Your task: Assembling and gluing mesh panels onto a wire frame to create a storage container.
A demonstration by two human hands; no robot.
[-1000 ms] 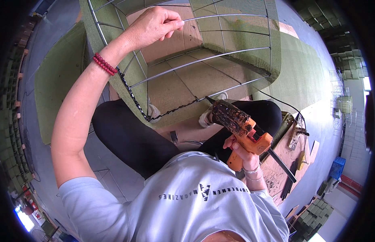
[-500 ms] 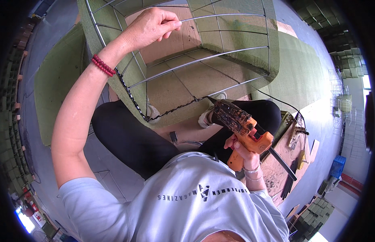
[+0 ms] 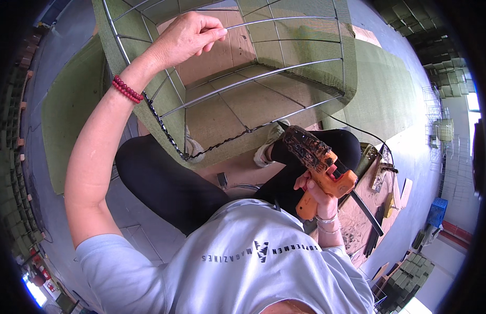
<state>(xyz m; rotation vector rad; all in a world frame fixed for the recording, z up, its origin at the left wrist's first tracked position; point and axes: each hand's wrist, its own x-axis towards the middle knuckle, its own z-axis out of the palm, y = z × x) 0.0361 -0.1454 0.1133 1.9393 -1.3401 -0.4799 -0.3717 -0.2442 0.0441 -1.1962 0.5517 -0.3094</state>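
The wire frame (image 3: 253, 78) is in front of us, tipped up over our feet, between and past our knees. Green mesh (image 3: 316, 49) covers its sides, and we can look right inside. A bumpy line of black glue (image 3: 216, 150) runs along its near edge and up the left side.

Our left hand (image 3: 188, 36) is up high, with its thumb and finger pinching the top wire. We wear a red bead bracelet (image 3: 127, 89) on that wrist.

Our right hand (image 3: 321, 196) is wrapped around the handle of an orange glue gun (image 3: 334, 180). Its front is all messy and black. The tip points at the near edge of the frame, close to the end of the glue line, but we cannot tell if they touch. A black stick (image 3: 367, 213) pokes out the back.

Our legs in black pants (image 3: 169, 178) are bent and spread wide. By our right knee, a stained board (image 3: 352, 233) lies on the floor. Farther right sits a blue crate (image 3: 437, 212).
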